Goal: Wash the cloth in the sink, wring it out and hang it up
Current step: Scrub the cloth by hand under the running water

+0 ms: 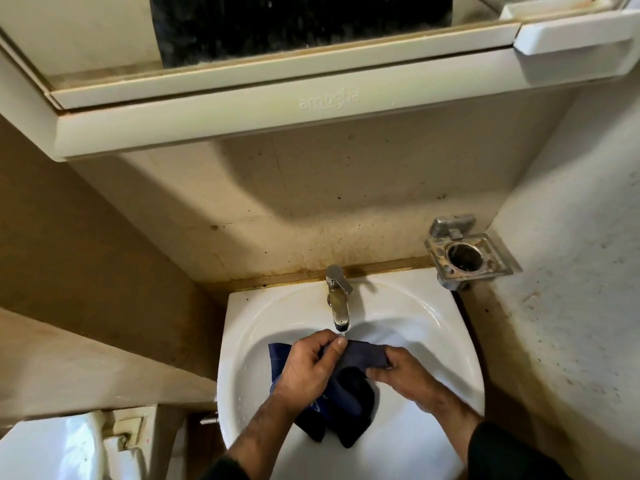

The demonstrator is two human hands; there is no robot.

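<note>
1. Stained beige walls close in on a small white sink (446, 327) at the lower centre of the frame, and both hands work inside its bowl.
2. At centre-bottom, the left hand (308, 367) has its fingers curled round the dark blue cloth (356, 393), with thumb and forefinger pinching the top edge just under the spout.
3. Just right of it, the right hand (401, 374) pinches the other end of that same edge, its fingers folded onto the fabric.
4. Between the two hands the cloth is stretched into a short band; the rest hangs bunched down into the bowl toward the bottom of the frame.
5. Directly above the hands stands the chrome tap (337, 303). Whether water is running I cannot tell, so the cloth may be rubbed before it is properly wet.
6. Risk: the hanging part lies near the front rim, and a hard scrub or early wring could fling drips over the edge onto the floor.
7. Risk: the grip is only on one edge; soaked fabric is heavy and could slip down over the drain.
8. Right of the tap, a grimy metal holder (465, 258) juts from the wall; a raised elbow could knock against it.
9. No rail or hook for hanging is plainly visible; the white cabinet (277, 109) fills the top of the frame.
</note>
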